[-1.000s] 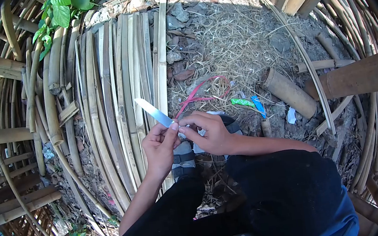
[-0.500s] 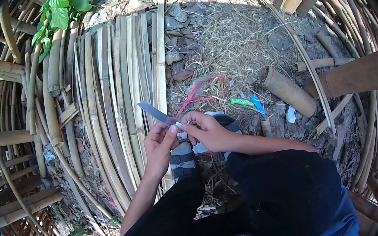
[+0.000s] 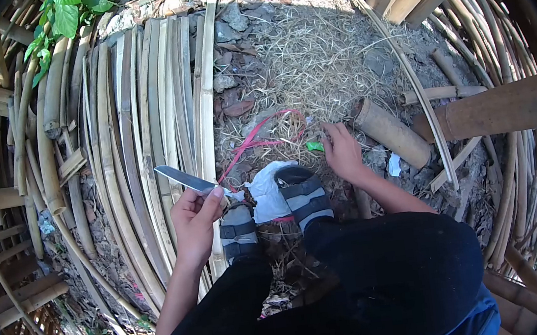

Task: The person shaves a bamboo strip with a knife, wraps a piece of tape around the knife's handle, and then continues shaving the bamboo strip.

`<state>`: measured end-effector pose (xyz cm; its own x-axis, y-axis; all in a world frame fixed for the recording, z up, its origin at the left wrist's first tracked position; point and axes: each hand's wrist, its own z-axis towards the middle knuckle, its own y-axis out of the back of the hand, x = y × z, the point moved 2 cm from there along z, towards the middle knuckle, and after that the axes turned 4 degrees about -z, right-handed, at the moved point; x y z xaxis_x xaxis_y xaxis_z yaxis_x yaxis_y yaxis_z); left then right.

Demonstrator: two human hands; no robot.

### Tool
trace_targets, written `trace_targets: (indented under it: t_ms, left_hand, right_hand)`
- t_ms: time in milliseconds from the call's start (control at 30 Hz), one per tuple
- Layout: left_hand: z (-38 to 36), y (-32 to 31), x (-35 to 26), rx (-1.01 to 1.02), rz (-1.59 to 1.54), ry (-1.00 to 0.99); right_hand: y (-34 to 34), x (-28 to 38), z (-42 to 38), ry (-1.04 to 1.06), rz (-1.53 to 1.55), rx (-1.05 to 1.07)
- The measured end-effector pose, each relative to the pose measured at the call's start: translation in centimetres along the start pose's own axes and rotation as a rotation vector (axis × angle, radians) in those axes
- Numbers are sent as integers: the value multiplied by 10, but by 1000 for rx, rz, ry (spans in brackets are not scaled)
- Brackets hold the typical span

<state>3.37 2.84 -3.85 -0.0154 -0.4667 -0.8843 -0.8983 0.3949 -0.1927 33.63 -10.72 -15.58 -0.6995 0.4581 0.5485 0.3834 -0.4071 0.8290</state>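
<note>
My left hand (image 3: 198, 220) is closed round the handle of a knife (image 3: 185, 179), whose blade points up and left over the split bamboo strips. Low over the ground on the right, my right hand (image 3: 344, 155) has its fingers stretched forward. Its thumb side overlaps a green wrapper (image 3: 314, 146), and the blue wrapper beside that is hidden beneath the hand. A crumpled white sheet (image 3: 266, 193) lies between my sandalled feet, with small dark scraps at its left edge.
Long split bamboo strips (image 3: 156, 114) lie side by side on the left. A pink plastic strap (image 3: 249, 142) curls on the ground near dry shavings (image 3: 309, 63). To the right are a short bamboo tube (image 3: 392, 132), a white scrap (image 3: 394, 165) and a thick bamboo pole (image 3: 493, 109).
My right hand has left the knife and moved right to the wrappers. The left hand keeps the knife, now further left. The view has shifted slightly right, and the white sheet shows more.
</note>
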Motion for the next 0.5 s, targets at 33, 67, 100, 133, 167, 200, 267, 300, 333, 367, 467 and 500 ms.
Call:
trace_targets:
  t_ms: [33,67,100,133,167,200,267,300,333,367,467,500]
  left_hand:
    - [0,-3,-2,-1,-5,8]
    - [1,-5,0,-6,-13,8]
    - [2,-5,0,9,-10,6]
    - [2,-5,-1,18,-4,3]
    - [0,-5,-3,7,12,-7]
    - [-1,-4,-4,-4,4,-4]
    - [-2,-2,-4,-28,-28,13]
    - [0,0,-3,-40,-22,14]
    - [2,1,-1,-9,-166,50]
    - [4,1,-1,23,-311,83]
    - [5,-2,-4,-5,-370,82]
    - [5,-3,-5,5,-384,80]
  right_hand:
    - [-6,-16,4,87,-122,100]
    - [-11,-28,7,172,-241,198]
    - [-15,-35,9,175,-239,198]
    - [-24,-40,11,222,-317,273]
    - [-28,-37,13,275,-392,348]
    - [-27,-36,14,287,-379,351]
    - [-10,-15,16,389,-344,349]
    - [-10,-13,14,396,-333,354]
    - [-11,-12,14,397,-401,363]
    - [-12,-11,14,399,-470,370]
    - [-12,-7,14,404,-507,409]
    - [-8,-3,15,371,-528,437]
